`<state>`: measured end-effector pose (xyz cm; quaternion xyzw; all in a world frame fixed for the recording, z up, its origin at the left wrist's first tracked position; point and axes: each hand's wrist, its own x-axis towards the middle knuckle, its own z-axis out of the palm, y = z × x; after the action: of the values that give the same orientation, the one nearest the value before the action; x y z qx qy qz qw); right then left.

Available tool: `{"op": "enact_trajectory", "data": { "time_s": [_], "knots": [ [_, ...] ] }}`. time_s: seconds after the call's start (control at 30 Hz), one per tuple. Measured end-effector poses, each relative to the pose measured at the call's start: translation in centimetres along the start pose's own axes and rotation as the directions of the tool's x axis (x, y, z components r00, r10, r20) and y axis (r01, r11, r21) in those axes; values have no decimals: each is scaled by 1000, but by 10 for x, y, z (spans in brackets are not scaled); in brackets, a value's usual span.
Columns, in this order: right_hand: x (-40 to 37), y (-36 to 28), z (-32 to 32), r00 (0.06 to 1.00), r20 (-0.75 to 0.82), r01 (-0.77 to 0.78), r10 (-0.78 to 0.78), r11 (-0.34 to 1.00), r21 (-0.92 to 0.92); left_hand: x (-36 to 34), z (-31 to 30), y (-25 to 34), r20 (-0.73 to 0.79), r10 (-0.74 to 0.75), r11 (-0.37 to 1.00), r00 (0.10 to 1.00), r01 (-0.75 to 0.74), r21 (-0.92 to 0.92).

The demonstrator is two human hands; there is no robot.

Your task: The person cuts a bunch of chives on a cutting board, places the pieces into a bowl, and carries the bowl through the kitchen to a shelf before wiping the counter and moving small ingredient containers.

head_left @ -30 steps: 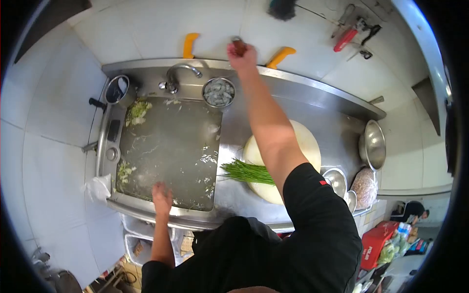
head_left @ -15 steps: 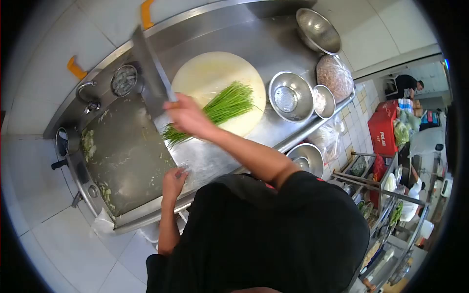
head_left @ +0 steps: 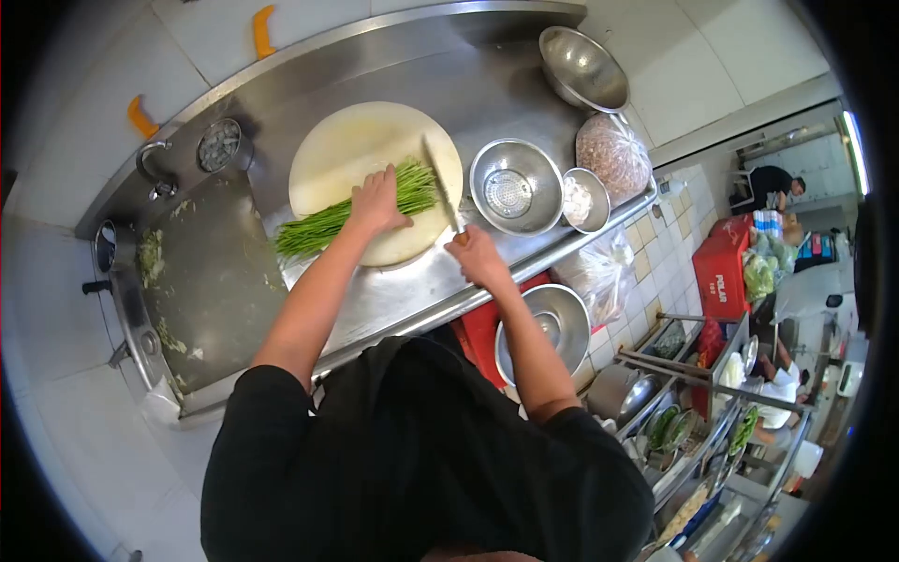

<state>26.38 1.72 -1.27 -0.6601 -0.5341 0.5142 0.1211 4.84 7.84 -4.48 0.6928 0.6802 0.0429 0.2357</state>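
A bundle of long green chives (head_left: pixel 318 228) lies across the round cream chopping board (head_left: pixel 361 136), one end jutting past the board's left edge. Over the middle of the bundle, my left hand (head_left: pixel 376 200) grips it from above. My right hand (head_left: pixel 479 257) is closed around the wooden handle of a cleaver (head_left: pixel 441 180). The blade stands edge-on beside the right end of the chives, over the right part of the board.
Right of the board stand a perforated steel bowl (head_left: pixel 513 189), a small bowl (head_left: pixel 585 200) with pale contents and a bag of brownish food (head_left: pixel 613 155). The sink basin (head_left: pixel 211 281) with green scraps is to the left. Another person (head_left: pixel 773 187) is far right.
My right hand has brought the cleaver from the board's upper left to the right end of the chives. My left hand has moved from the counter's front edge onto the bundle.
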Motion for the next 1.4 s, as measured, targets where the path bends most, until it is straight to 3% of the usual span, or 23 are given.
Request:
{"op": "enact_trajectory", "data": {
  "time_s": [0.03, 0.07, 0.13, 0.23, 0.27, 0.33, 0.37, 0.47, 0.7, 0.8, 0.9, 1.1, 1.17, 1.23, 1.3, 1.4],
  "knots": [
    [-2, 7, 3, 998, 53, 25, -21, 995, -94, -9, 5, -1, -11, 5, 1000, 1000, -4, 21],
    [2, 26, 10, 991, 5, 134, -136, 973, -188, -17, 10, -2, -17, 10, 999, 1000, -9, 45],
    [-16, 21, 5, 998, 35, 52, -51, 998, -37, -33, 16, -3, -76, 34, 998, 997, -30, 58],
    [-19, 38, 12, 988, -106, 97, -109, 989, -112, -37, 30, -10, -220, 78, 996, 972, -65, 62],
    [-25, 41, 11, 986, -121, 110, -113, 993, -37, -36, 35, -12, -272, 97, 994, 957, -81, 67],
    [-60, 4, 1, 981, -156, 133, -114, 984, 116, -36, 30, -9, -221, 68, 996, 973, -52, 77],
    [-68, -3, 0, 973, -171, 175, -157, 980, 96, -36, 27, -7, -194, 56, 996, 979, -40, 83],
    [-83, -23, -11, 991, -30, 131, -128, 975, 179, -36, 29, -5, -167, 43, 990, 985, -19, 142],
    [-53, 3, 27, 987, -63, 151, -150, 989, 0, -40, 28, -2, -218, 61, 987, 974, -26, 159],
    [-60, -7, 19, 999, -8, 48, -48, 999, 22, -38, 25, -1, -226, 59, 987, 972, -23, 159],
    [-58, -2, 17, 992, -8, 124, -124, 992, 20, -38, 25, -1, -229, 67, 985, 971, -28, 170],
    [-65, -12, 17, 995, -12, 98, -98, 995, -29, -36, 30, -5, -242, 87, 984, 966, -44, 175],
    [-58, -4, 19, 992, -31, 122, -126, 987, -101, -34, 31, -6, -247, 83, 986, 966, -43, 162],
    [-44, 7, 25, 966, -63, 236, -250, 955, -177, -31, 37, -6, -253, 91, 983, 963, -47, 178],
    [-16, 9, 38, 882, -101, 421, -460, 867, -265, -29, 38, -9, -267, 100, 983, 958, -53, 177],
    [9, -18, 46, 977, -56, 185, -205, 951, -248, -31, 36, -7, -263, 100, 988, 960, -66, 137]
  ]
}}
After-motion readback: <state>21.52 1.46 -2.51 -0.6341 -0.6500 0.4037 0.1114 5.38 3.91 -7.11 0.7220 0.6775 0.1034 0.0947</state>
